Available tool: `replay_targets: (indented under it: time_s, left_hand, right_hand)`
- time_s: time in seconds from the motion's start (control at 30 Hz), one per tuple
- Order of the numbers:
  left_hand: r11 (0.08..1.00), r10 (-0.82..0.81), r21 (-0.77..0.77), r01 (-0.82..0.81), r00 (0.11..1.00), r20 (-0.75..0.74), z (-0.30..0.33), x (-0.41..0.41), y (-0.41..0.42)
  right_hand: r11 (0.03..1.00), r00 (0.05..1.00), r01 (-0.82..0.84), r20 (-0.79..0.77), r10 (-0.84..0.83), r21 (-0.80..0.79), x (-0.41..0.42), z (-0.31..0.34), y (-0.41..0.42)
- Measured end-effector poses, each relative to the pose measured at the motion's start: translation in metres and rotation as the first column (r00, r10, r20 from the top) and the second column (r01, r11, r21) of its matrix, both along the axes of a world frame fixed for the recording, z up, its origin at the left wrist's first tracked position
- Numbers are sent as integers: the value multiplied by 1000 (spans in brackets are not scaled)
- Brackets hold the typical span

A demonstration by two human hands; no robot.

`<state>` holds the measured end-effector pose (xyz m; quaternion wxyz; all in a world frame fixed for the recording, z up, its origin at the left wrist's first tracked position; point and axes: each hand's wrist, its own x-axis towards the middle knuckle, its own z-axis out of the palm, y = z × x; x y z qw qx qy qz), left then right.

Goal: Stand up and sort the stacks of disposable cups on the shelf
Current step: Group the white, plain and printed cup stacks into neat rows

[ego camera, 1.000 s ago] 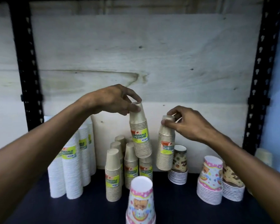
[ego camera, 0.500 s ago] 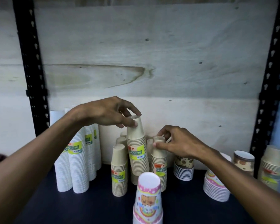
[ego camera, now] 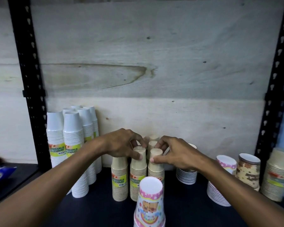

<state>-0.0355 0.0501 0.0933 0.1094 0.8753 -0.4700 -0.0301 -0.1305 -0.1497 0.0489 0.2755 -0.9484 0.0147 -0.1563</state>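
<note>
Nearest the camera, at the front edge of the dark shelf board (ego camera: pixel 95 210), stands an upside-down stack of pink-rimmed paper cups printed with cartoon bears and a rainbow (ego camera: pixel 149 202). Just behind it sits a tight cluster of beige paper cup stacks, each upright on its rim and wrapped with a yellow-green label. The left hand (ego camera: pixel 123 145) comes in from the lower left and closes its thumb and fingers around the top of the middle beige stack (ego camera: pixel 138 171), thumb on the near side. The right hand (ego camera: pixel 172 154) reaches in from the lower right and pinches the top cup of the neighbouring beige stack (ego camera: pixel 156 167), thumb pressed on its front. The two stacks stand side by side, touching or nearly so, with a third beige stack (ego camera: pixel 119 179) just to their left (more beige tops show behind the fingers, partly hidden). To the left stand taller stacks of white plastic cups (ego camera: pixel 73 153) with the same label. To the right are low stacks of patterned cups: a pink-rimmed one (ego camera: pixel 220 185), a brown-patterned one (ego camera: pixel 248 171), and a blurred beige stack (ego camera: pixel 276 174) by the black slotted upright (ego camera: pixel 275 79). Behind everything rises the pale plywood back panel (ego camera: pixel 154 54).
</note>
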Motion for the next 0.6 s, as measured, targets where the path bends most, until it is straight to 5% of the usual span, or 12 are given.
replay_targets:
  time_s: [0.6]
  left_hand:
    - [996,35,-86,-22,988,152,-33,3,5]
  right_hand:
    - [999,997,40,61,-42,26,-10,-19,5]
